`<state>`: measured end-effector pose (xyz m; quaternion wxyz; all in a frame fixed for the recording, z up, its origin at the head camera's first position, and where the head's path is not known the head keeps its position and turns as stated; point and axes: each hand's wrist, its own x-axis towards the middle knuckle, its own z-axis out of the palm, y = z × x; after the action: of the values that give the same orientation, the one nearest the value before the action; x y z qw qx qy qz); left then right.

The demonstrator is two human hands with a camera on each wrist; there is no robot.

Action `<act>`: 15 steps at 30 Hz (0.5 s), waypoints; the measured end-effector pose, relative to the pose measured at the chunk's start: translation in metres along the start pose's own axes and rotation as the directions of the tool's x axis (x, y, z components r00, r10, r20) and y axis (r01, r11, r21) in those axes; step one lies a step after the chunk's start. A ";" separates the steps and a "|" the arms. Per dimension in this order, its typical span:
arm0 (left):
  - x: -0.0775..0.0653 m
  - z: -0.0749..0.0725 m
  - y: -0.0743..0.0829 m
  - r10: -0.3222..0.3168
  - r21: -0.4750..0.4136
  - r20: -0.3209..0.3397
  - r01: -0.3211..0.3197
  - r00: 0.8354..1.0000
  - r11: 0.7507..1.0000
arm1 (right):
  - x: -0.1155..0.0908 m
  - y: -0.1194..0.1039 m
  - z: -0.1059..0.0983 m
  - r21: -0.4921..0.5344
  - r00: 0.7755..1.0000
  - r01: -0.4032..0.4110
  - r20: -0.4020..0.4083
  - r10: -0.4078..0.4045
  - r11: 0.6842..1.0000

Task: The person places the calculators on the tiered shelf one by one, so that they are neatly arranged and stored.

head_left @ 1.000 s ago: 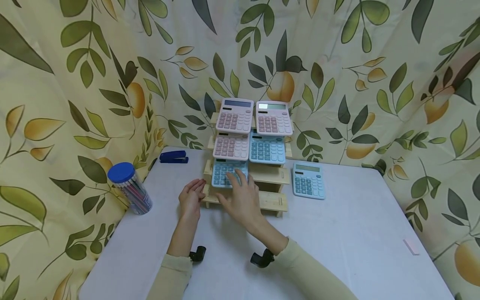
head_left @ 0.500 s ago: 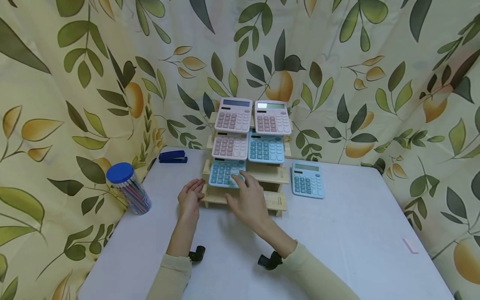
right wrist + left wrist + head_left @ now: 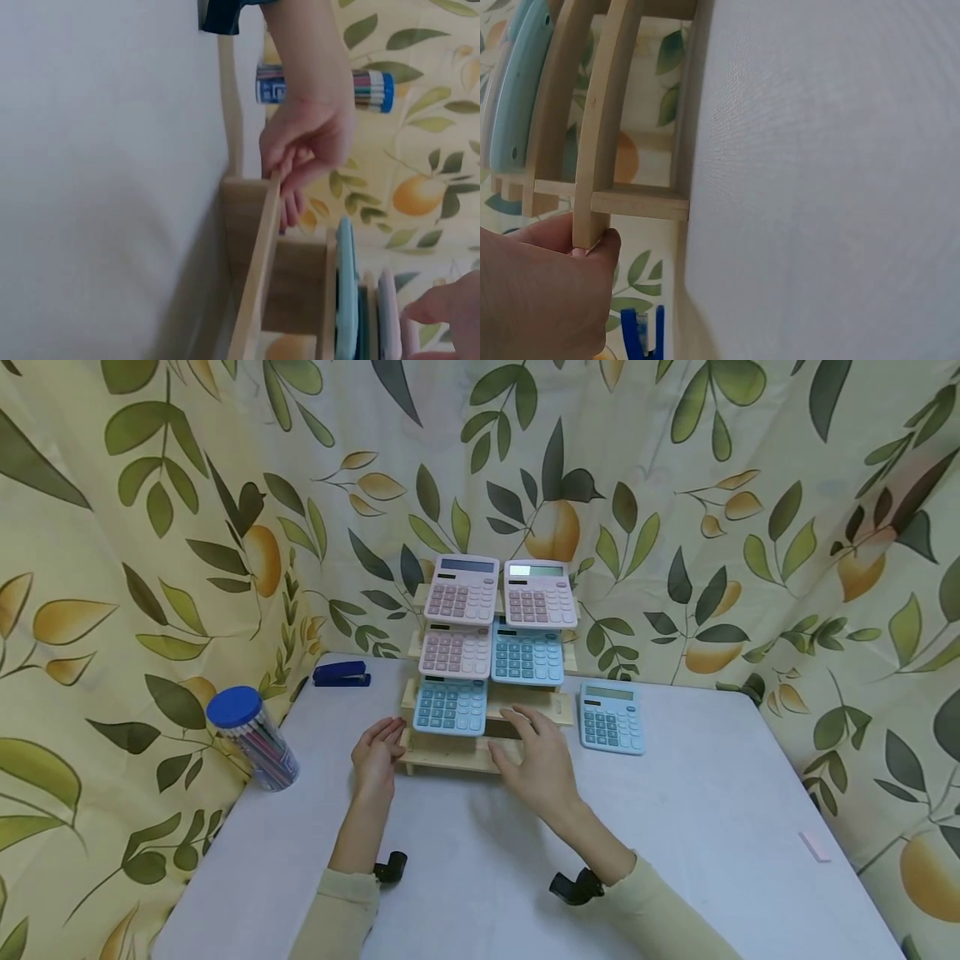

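A stepped wooden display rack point(image 3: 450, 752) stands on the table with calculators on its tiers. My left hand point(image 3: 375, 756) pinches the left end of its lowest shelf point(image 3: 596, 112), thumb on one face and fingers on the other. A blue calculator point(image 3: 450, 706) lies on the left of the second tier from the bottom. To the right of it hovers my right hand point(image 3: 538, 768), fingers loosely bent and holding nothing, over the rack's lower right part. Higher up are a pink calculator point(image 3: 453, 652), another blue one point(image 3: 527, 656), and two pink ones point(image 3: 462, 589) on top.
One more blue calculator point(image 3: 611, 718) lies on the table right of the rack. At left stand a blue-lidded jar of pens point(image 3: 255, 739) and, behind, a blue stapler point(image 3: 341, 674). A small pink piece point(image 3: 815, 846) lies far right. Leaf-patterned curtains enclose the table.
My right hand has left the blue calculator on the lower tier and moved right. That calculator shifted slightly left under the fingers. My left hand keeps its hold on the rack.
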<state>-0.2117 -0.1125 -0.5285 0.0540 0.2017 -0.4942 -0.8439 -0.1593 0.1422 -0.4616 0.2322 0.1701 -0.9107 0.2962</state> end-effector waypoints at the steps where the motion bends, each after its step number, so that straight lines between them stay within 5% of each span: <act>1: 0.000 -0.001 0.000 0.001 0.000 0.003 -0.001 1.000 1.000 | -0.001 0.002 -0.003 -0.005 1.000 0.005 -0.016 -0.005 1.000; 15: 0.001 -0.001 -0.001 -0.011 0.007 0.005 0.011 1.000 1.000 | -0.001 0.044 -0.036 -0.029 0.970 0.091 -0.224 -0.095 0.995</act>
<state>-0.2126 -0.1130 -0.5297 0.0475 0.2024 -0.4963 -0.8429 -0.1664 0.1982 -0.4569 0.3493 0.1757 -0.8723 0.2938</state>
